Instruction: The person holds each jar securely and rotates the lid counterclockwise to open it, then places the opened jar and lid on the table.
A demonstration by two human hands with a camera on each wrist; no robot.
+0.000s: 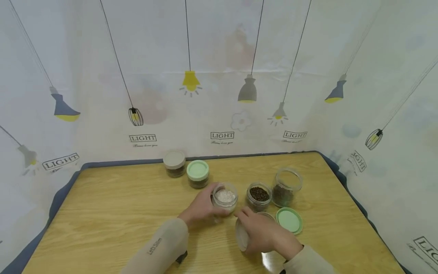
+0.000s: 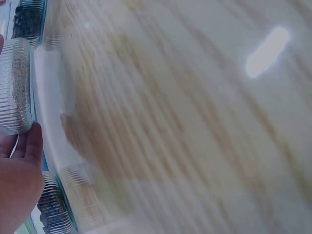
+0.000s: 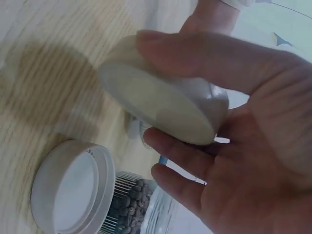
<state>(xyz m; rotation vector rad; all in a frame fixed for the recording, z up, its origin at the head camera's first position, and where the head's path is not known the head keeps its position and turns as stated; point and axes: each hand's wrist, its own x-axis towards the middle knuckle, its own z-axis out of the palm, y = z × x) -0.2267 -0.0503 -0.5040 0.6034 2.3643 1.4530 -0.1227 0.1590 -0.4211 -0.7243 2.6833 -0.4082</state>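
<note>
My left hand [image 1: 204,205] grips a clear jar [image 1: 226,198] of white grains. The jar has no lid on it, and the left wrist view shows its ribbed side [image 2: 15,87] with fingers beneath and around it. Just to the right, my right hand [image 1: 258,230] holds a whitish round lid [image 3: 156,102] tilted on edge, its thumb on one side and fingers on the other. The lid is apart from the jar. Another whitish lid [image 3: 75,190] lies on the table beside the right hand, partly hidden by it in the head view.
An uncovered jar of dark beans [image 1: 259,195] and a taller uncovered jar [image 1: 285,190] with dark contents stand on the right. A green lid [image 1: 289,220] lies in front of them. At the back stand a white-lidded jar [image 1: 174,163] and a green-lidded jar [image 1: 198,174].
</note>
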